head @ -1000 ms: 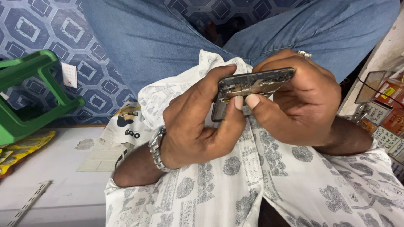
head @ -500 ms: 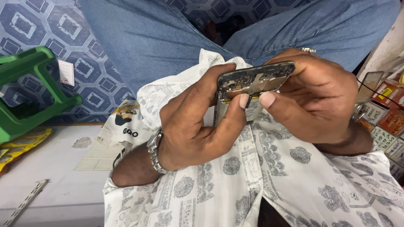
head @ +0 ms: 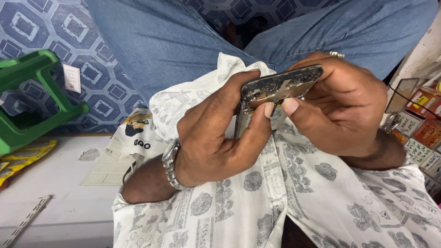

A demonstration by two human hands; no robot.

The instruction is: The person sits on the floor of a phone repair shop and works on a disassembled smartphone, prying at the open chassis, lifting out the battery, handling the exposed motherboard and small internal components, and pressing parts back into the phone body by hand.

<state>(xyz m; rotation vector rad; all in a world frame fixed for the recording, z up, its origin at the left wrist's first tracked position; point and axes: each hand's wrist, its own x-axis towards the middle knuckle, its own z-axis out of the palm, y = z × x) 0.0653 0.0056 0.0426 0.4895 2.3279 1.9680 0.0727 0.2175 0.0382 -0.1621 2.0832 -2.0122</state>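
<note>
An opened mobile phone (head: 279,86), its back cover off and dark circuit parts showing, is held up in front of my chest. My left hand (head: 216,133), with a metal watch on the wrist, grips its lower left side, thumb pressed near the bottom edge. My right hand (head: 342,108), wearing a ring, wraps the right end with its thumb on the underside beside the left thumb. Most of the phone's lower body is hidden behind my fingers. Both forearms rest against my white patterned shirt (head: 294,197).
A green plastic stool (head: 32,98) stands at the left on the blue patterned floor. A white surface (head: 64,202) with a paper sheet (head: 108,167), a yellow packet (head: 23,156) and a metal strip (head: 25,220) lies lower left. Small coloured boxes (head: 420,124) stack at the right edge.
Both hands have kept their hold on the phone. It has tilted a little and risen slightly, and the right thumb has slid closer to the left thumb.
</note>
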